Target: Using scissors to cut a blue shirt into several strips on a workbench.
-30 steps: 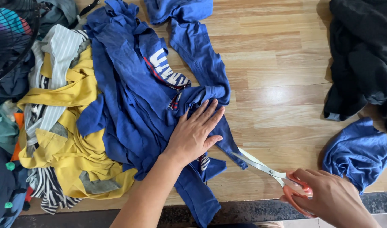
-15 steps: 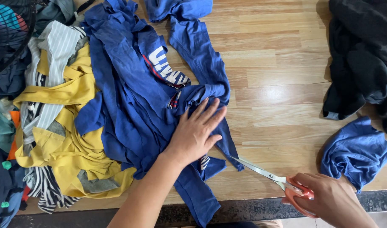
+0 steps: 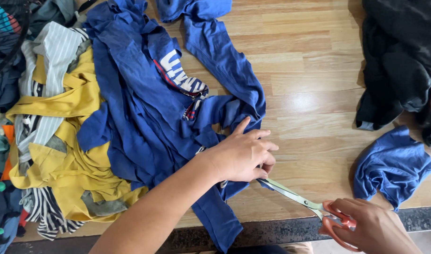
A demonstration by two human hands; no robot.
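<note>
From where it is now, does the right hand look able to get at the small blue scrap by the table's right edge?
Probably yes. The small blue scrap lies loose on bare wooden table just above the right hand, nothing between them. But that hand grips scissors, so it would have to free fingers first.

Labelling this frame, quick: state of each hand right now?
Left hand: open, pressed flat on the blue shirt.
Right hand: closed on the scissors, fingers through the orange handles, blades at the shirt's edge.
</note>
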